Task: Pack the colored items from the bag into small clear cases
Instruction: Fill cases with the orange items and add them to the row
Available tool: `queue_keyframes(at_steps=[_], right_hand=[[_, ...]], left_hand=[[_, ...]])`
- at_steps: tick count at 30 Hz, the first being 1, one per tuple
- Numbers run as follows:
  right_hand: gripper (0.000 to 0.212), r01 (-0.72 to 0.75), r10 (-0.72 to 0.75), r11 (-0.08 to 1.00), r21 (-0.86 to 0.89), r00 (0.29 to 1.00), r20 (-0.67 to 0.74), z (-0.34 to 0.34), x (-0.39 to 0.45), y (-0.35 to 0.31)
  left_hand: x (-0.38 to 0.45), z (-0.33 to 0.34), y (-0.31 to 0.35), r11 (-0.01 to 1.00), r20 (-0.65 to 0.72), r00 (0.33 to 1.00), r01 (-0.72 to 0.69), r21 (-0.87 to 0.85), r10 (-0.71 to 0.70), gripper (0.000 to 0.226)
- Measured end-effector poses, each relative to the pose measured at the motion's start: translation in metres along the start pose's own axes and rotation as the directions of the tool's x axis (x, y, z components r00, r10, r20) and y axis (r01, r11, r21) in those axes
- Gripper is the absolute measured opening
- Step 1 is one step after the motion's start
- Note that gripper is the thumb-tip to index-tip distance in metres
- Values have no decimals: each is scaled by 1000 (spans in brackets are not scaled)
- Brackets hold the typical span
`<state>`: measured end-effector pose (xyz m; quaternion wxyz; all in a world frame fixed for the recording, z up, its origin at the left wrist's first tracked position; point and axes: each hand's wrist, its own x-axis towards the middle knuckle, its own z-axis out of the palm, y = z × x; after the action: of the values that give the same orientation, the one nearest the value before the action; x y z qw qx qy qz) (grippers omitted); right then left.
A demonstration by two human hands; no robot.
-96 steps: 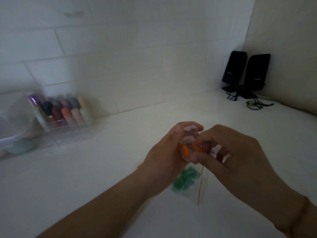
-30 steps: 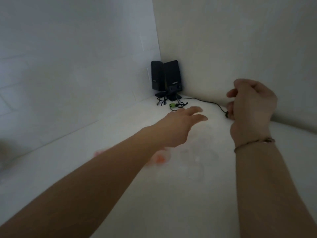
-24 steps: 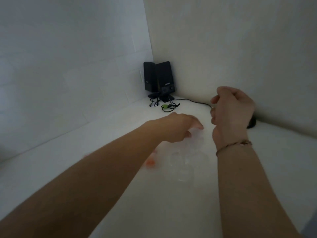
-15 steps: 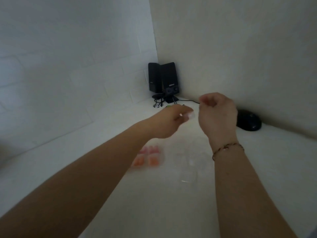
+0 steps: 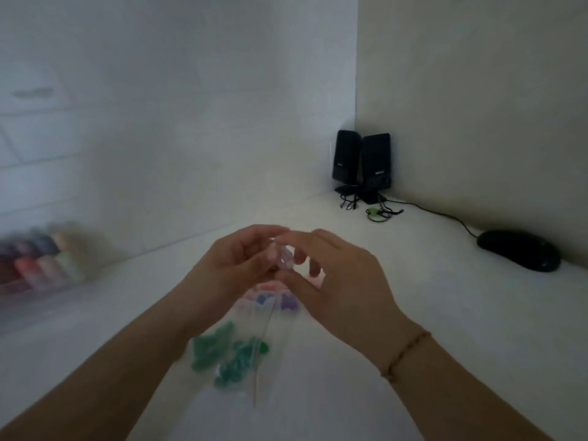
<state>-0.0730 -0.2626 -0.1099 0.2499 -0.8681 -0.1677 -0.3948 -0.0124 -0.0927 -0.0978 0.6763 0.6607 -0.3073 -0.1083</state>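
Seemingly midway: both hands meet above the desk, left hand [image 5: 235,265] and right hand [image 5: 337,281] pinching one small clear case [image 5: 284,260] between them, contents unclear. At six o'clock below lies the bag [image 5: 251,342], green items [image 5: 227,354] still unpacked inside.

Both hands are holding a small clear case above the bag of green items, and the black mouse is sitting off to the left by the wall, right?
Not quite. The head view shows the black mouse on the right by the wall. The rest holds: left hand and right hand hold the small clear case above the bag of green items.
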Motion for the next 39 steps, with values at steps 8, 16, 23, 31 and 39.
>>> queue_keyframes(at_steps=[8,16,23,31,39], right_hand=[[19,-52,58,983,175,998,-31,19,-10,-19],[23,40,-21,985,166,993,-119,18,-8,-17],[27,93,-69,975,202,990,-122,16,-11,-20],[21,49,-19,950,307,995,-99,18,-14,-22],[12,131,-97,954,269,986,-136,14,-12,-29]], left_hand=[[-38,-22,-13,869,67,991,134,-477,-116,49],[-36,-16,-15,889,-107,983,89,-448,-152,29],[-39,-12,-17,857,6,993,107,-504,-121,27],[-41,-10,-14,831,109,985,169,-530,-131,58],[-39,-10,-22,791,96,994,106,-602,-60,37]])
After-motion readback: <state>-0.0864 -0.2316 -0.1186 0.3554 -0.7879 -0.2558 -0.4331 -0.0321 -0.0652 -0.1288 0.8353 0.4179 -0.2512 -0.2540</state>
